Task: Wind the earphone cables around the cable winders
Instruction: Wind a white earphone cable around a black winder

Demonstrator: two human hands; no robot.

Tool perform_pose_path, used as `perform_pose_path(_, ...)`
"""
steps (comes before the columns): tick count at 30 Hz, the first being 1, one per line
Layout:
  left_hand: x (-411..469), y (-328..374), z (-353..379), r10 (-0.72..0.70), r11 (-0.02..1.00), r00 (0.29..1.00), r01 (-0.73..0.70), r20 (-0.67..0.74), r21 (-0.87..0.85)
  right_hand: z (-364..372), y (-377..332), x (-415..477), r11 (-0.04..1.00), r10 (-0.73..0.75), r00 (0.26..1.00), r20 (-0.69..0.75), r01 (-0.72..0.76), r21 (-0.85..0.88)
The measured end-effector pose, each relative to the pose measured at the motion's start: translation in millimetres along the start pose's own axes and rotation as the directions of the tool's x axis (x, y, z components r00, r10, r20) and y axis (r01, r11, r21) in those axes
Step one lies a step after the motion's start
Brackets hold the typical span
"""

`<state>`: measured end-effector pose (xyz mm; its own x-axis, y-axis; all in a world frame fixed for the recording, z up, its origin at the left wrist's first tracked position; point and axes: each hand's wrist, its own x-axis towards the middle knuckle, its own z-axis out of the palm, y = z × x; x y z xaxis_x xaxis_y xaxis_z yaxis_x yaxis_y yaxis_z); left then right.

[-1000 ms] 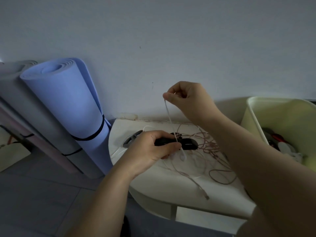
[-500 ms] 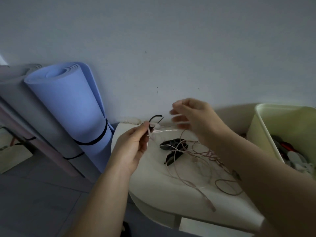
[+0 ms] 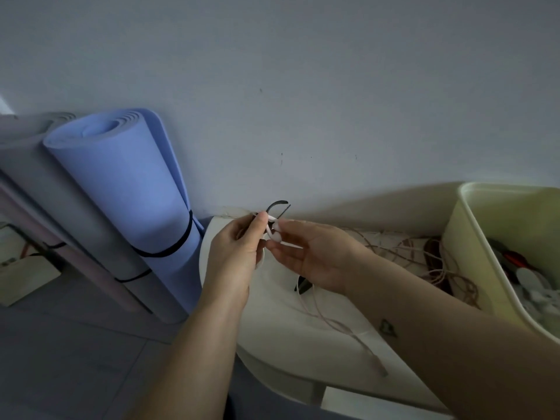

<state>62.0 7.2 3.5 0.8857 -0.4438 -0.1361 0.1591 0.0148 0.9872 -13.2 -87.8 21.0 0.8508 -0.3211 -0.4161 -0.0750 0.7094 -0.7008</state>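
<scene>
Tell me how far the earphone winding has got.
Done: no finished winder is visible. In hand: the left hand grips a black winder while the right hand pinches the white earphone cable against it. Left: the pinkish cable tangle lies loose on the table, with a spare black winder beside it.

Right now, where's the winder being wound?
Centre of the head view: the black winder is pinched in the left hand, above the white table's back edge.

The rolled mat (image 3: 127, 183) looked like matt foam. The surface (image 3: 272, 316) was smooth and white with a faint sheen, the bin (image 3: 472, 237) smooth pale plastic. The cable winder (image 3: 277, 203) appeared black, matt, rubbery; the earphone cable (image 3: 269, 227) had a smooth white plastic coat.
</scene>
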Motion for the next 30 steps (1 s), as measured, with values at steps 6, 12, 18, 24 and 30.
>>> perform_pose_path(6, -1, 6, -10, 0.043, 0.999, 0.984, -0.045, 0.171, 0.011, 2, -6, -3, 0.998, 0.034, 0.999, 0.04, -0.036, 0.047)
perform_pose_path(12, -4, 12, -12, 0.043, 0.999, 0.972, -0.045, 0.231, 0.004, 3, -10, -8, 0.991, 0.093, 0.994, 0.053, -0.098, 0.09)
perform_pose_path(18, -6, 11, -11, 0.048, 0.998, 0.974, -0.053, 0.222, 0.017, 1, -12, -9, 0.991, -0.022, 0.999, 0.032, 0.027, -0.135)
perform_pose_path(24, -5, 7, -8, 0.054, 0.996, 0.983, -0.067, 0.177, 0.067, 1, -10, -11, 0.858, -0.258, 0.965, -0.049, 0.206, -0.471)
perform_pose_path(30, -3, 6, -8, 0.042, 0.998, 0.988, -0.048, 0.147, 0.041, -2, -9, -9, 0.74, -0.347, 0.938, 0.019, 0.286, -0.608)
